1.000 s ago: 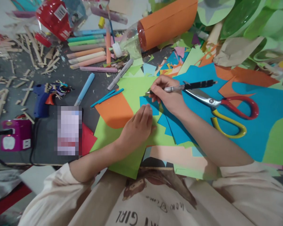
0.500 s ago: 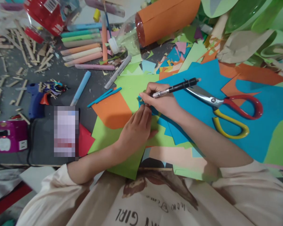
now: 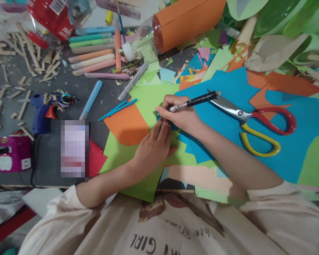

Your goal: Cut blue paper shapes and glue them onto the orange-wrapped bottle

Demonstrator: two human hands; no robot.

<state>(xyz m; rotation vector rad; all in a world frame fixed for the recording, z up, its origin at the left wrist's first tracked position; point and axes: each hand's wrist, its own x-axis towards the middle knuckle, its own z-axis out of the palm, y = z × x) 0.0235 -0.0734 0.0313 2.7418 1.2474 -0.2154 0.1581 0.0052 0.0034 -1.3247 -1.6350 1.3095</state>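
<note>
My right hand (image 3: 182, 115) is closed on a black and silver pen (image 3: 199, 100), which slants up to the right; its tip is hidden behind my thumb. Beneath my fingertips lies a small piece of blue paper (image 3: 172, 126), mostly covered. My left hand (image 3: 154, 145) rests with fingers stretched out on the paper's near edge, its fingertips close to my right thumb. Under both hands spread sheets of light green paper (image 3: 146, 186). An orange paper piece (image 3: 130, 124) and thin rolled blue paper sticks (image 3: 118, 109) lie left of them.
Scissors (image 3: 241, 114) with red and yellow handles lie on large blue paper (image 3: 294, 159) to the right. Several markers (image 3: 92, 63), a bottle wrapped in orange paper (image 3: 186, 24) and scraps fill the back. A blue glue gun (image 3: 40, 113) and a phone (image 3: 74, 148) are at left.
My right hand has shifted very slightly left, and the pen's upper end has moved left and down a little. My left hand stays in place.
</note>
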